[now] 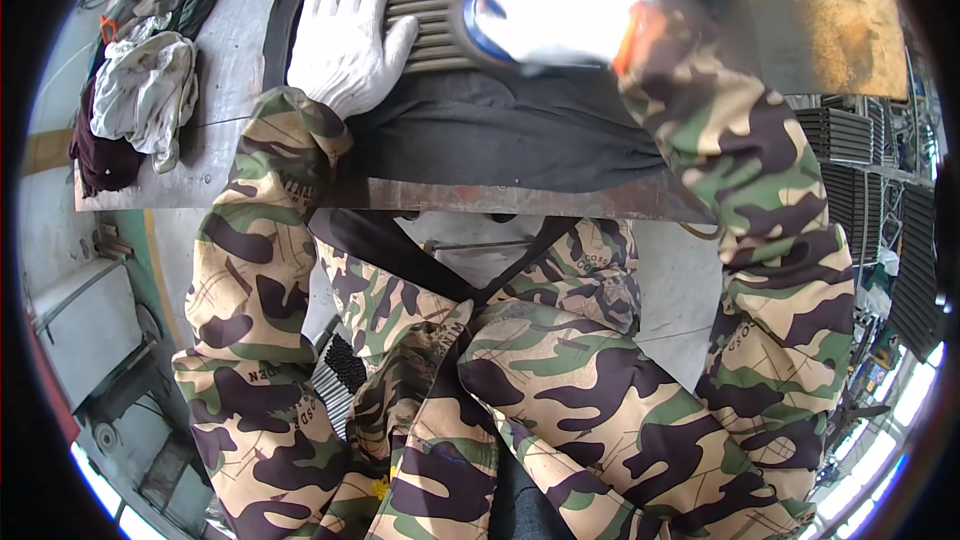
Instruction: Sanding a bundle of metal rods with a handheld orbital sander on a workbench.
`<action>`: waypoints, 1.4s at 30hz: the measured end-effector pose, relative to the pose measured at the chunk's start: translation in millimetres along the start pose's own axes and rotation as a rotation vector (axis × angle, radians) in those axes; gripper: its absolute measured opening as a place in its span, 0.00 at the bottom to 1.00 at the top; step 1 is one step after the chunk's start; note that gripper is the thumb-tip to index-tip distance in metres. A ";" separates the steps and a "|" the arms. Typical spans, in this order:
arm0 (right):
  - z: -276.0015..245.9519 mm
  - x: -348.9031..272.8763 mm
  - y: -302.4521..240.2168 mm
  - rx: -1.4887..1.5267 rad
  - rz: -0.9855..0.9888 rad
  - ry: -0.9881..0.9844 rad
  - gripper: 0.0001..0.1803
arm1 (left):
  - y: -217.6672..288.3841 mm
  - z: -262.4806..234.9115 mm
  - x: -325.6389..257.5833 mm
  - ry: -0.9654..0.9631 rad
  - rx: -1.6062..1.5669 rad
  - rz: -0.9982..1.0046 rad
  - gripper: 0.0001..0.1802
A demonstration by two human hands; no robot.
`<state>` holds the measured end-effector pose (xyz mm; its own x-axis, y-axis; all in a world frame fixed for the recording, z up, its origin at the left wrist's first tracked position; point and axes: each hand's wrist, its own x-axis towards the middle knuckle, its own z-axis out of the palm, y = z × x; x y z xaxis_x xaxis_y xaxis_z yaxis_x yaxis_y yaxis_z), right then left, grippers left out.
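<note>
A slatted metal piece point(430, 32) with several parallel grey-brown bars lies on a black cloth point(480, 135) near the far side of the table. My left hand point(348, 40), in a white knit glove, rests flat over the piece's left end, fingers stretched and thumb apart. Above its right part is my right hand point(550, 5), also white-gloved and blurred by motion. Its fingers close round a rounded tool with a blue edge point(487, 30); the glove hides most of it, so its kind is unclear.
Grey, white and maroon rags or gloves point(145, 85) are heaped on the metal table point(225, 155) at the left. A yellow-brown stained board point(830, 20) lies at the far right. Stacked dark slatted parts point(850, 135) stand beyond the table's right side.
</note>
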<state>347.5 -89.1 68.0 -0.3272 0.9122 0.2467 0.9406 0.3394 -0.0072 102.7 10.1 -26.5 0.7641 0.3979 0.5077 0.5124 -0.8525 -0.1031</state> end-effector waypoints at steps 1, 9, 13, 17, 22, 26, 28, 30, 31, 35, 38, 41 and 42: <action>4.2 -0.3 5.6 -0.021 0.019 0.010 0.14 | -0.4 2.2 2.6 -0.003 0.001 0.006 0.30; -20.4 -25.8 26.5 0.011 0.133 -0.143 0.17 | -12.6 11.5 1.6 -0.016 0.024 -0.019 0.32; -22.6 -47.6 40.6 -0.057 0.189 -0.140 0.17 | -16.6 23.0 9.4 -0.054 0.015 -0.027 0.32; -21.7 -48.7 40.5 -0.010 0.177 -0.154 0.17 | -17.6 12.7 6.6 -0.049 0.015 -0.006 0.32; -23.5 -52.1 40.6 -0.048 0.138 -0.123 0.17 | 2.6 -2.9 -8.2 -0.004 -0.002 -0.004 0.34; -25.6 -54.7 35.8 -0.025 0.125 -0.119 0.15 | 11.1 -14.8 -12.8 -0.005 0.036 0.002 0.33; -24.0 -56.5 38.6 -0.020 0.146 -0.131 0.14 | 7.6 -10.1 -9.9 -0.005 0.033 0.013 0.33; -23.9 -57.2 38.7 -0.014 0.156 -0.141 0.14 | 1.8 -7.8 -6.3 -0.058 -0.001 -0.012 0.32; -25.0 -60.9 31.9 -0.001 0.124 -0.133 0.14 | -3.9 -6.0 -5.1 -0.046 0.017 -0.001 0.32; -23.3 -59.7 40.1 -0.004 0.158 -0.133 0.15 | -15.3 7.9 1.4 -0.008 0.053 0.022 0.33; -22.6 -67.4 45.9 -0.018 0.178 -0.122 0.15 | -6.8 8.5 -5.1 -0.006 0.008 0.022 0.33; -31.8 -74.0 35.2 0.009 0.135 -0.125 0.15 | -10.3 5.3 -3.4 -0.033 0.024 0.012 0.33; -31.9 -76.6 34.7 0.010 0.137 -0.125 0.15 | -11.2 7.6 -0.3 -0.024 0.049 0.030 0.33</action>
<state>408.0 -154.5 79.8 -0.2053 0.9712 0.1207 0.9765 0.2116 -0.0420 99.7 22.1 -31.9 0.7883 0.3811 0.4831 0.5075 -0.8466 -0.1603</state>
